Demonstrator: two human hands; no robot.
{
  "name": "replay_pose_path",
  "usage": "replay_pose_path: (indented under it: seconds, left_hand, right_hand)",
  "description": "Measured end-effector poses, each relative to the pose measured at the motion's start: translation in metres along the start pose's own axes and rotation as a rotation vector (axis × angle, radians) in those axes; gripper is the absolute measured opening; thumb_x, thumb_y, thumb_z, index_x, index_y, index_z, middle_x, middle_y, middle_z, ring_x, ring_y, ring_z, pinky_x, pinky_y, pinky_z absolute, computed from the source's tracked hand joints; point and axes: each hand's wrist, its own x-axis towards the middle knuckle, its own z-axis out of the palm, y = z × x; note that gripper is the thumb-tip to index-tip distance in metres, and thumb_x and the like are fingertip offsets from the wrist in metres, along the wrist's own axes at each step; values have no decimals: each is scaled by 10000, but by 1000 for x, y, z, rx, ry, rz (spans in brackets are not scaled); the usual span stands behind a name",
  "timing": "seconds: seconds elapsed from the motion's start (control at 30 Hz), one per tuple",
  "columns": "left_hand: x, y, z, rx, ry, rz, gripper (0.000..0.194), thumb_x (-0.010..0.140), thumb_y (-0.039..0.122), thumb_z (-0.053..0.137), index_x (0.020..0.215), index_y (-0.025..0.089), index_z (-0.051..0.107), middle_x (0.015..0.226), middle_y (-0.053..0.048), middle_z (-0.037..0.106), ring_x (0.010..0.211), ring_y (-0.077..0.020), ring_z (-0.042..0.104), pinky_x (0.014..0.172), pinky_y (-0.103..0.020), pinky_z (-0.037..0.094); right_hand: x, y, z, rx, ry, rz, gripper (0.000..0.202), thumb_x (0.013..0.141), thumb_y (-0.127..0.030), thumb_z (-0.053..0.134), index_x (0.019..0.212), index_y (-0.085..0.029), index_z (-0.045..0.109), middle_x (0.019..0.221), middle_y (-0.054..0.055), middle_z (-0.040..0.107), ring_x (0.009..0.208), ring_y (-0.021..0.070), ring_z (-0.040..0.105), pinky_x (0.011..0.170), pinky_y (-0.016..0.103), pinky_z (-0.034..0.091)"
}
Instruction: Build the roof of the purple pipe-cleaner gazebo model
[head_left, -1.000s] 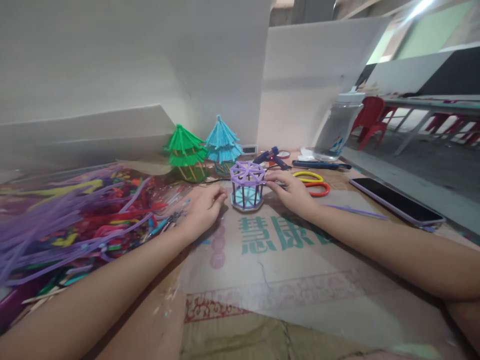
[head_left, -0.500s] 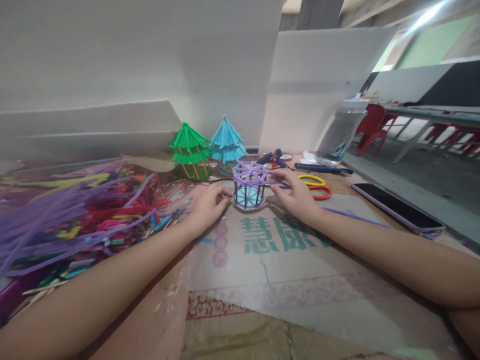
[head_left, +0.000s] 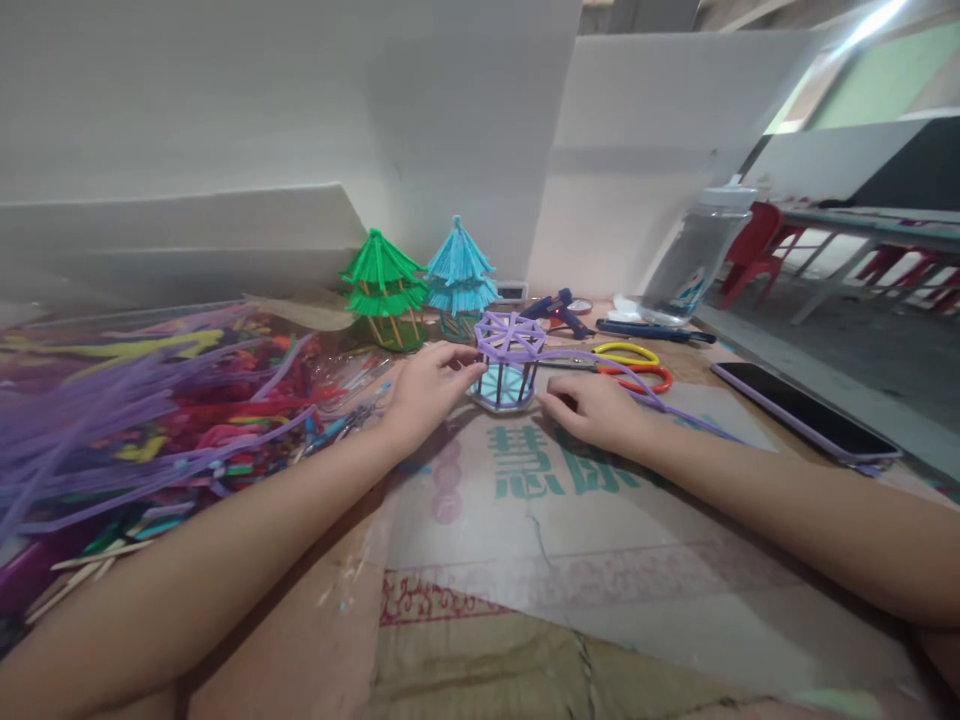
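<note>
A small purple pavilion frame (head_left: 510, 340) with dark posts stands upright on a pale blue base (head_left: 504, 386). At its left side, my left hand (head_left: 433, 392) is closed, thumb and fingers pinching near a post. My right hand (head_left: 592, 408) has its fingers curled, the tips at the base's right edge; the exact contact is hard to make out. From the frame's top a purple pipe cleaner (head_left: 651, 390) runs right, passing over the scissors (head_left: 637, 372) and behind my right wrist.
Behind stand a green model pavilion (head_left: 385, 285) and a blue one (head_left: 458, 270). A glue gun (head_left: 556, 308), a dark cutter-like tool (head_left: 656, 330), a water bottle (head_left: 694, 260) and a phone (head_left: 802, 410) lie or stand rightward. Colourful pipe cleaners (head_left: 150, 410) heap up at left.
My right hand has moved down from the frame's top to its base, leaving the purple strand loose. My left hand has risen slightly along the frame's left side. The view has shifted a little.
</note>
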Motion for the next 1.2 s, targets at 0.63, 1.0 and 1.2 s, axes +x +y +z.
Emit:
replay_pose_path:
  seconds: [0.63,1.0,1.2]
  left_hand:
    - [-6,8,3,-204,-125,-139,181,911,357,591,882,187,644,880,-53,731,864,-217,686,821,-338,514]
    - [-8,2,8,-265,-173,-126,198,892,379,588,836,192,625,825,-21,665,799,-187,627,777,-307,502]
    - [6,-10,-2,-364,6,-244,220,835,412,695,817,195,664,840,-37,717,833,-195,662,796,-302,521]
  right_hand:
    - [24,26,24,504,10,363,263,905,-458,553,846,-203,568,728,4,626,628,161,570,590,287,446]
    - [22,20,19,550,13,281,231,890,-377,565,971,-190,673,832,31,704,736,189,638,670,303,489]
    - [21,26,24,484,-20,252,203,924,-354,532,899,-203,665,787,22,698,735,198,632,709,318,489]
